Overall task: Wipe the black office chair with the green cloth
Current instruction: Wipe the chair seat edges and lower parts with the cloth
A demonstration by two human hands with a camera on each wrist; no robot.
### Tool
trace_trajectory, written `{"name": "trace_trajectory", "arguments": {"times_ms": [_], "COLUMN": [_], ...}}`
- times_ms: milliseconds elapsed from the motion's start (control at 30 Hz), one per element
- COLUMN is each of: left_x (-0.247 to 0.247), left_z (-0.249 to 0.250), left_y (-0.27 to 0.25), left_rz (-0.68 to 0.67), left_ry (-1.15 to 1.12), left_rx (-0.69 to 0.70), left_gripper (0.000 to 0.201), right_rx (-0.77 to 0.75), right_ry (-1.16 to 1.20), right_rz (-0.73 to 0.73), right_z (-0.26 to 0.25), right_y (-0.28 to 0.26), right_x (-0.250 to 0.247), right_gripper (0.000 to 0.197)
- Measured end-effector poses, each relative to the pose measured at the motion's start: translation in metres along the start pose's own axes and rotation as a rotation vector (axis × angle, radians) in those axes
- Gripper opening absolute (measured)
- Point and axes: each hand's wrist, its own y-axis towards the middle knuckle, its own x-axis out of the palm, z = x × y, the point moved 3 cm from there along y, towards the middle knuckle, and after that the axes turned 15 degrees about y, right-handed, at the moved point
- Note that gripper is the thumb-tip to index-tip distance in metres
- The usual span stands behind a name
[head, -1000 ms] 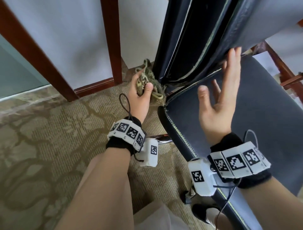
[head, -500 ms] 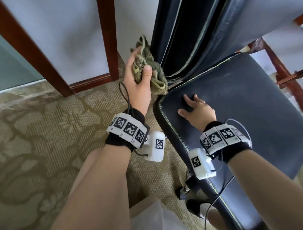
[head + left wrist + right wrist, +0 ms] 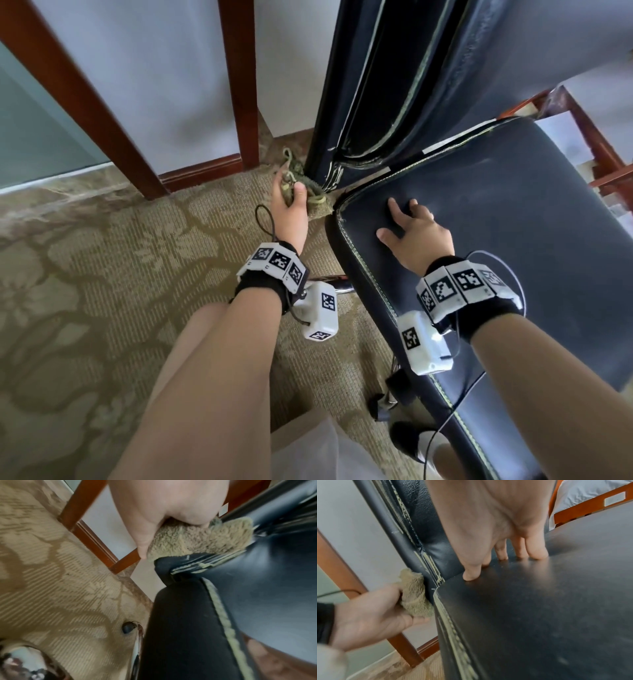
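Head view shows the green cloth [image 3: 310, 197] bunched against the lower left edge of the black office chair [image 3: 513, 240] backrest, largely hidden by the left hand [image 3: 289, 209] gripping it. The right hand [image 3: 416, 233] presses spread fingertips on the seat. Chair base is mostly hidden over the patterned carpet [image 3: 102, 274].
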Motion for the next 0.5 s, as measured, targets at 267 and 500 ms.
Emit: {"name": "trace_trajectory", "arguments": {"times_ms": [267, 500], "left_x": [-0.006, -0.004], "left_z": [0.044, 0.032], "left_y": [-0.007, 0.000], "left_rz": [0.070, 0.013], "left_ry": [-0.169, -0.095], "left_rx": [0.284, 0.369], "left_gripper": [0.037, 0.043], "right_rx": [0.022, -0.028], "right_ry": [-0.014, -0.139], "right_rz": [-0.093, -0.092], "right_z": [0.003, 0.005], "right_y": [0.002, -0.001], "right_x": [0.009, 0.001], "right_gripper": [0.058, 0.060]}}
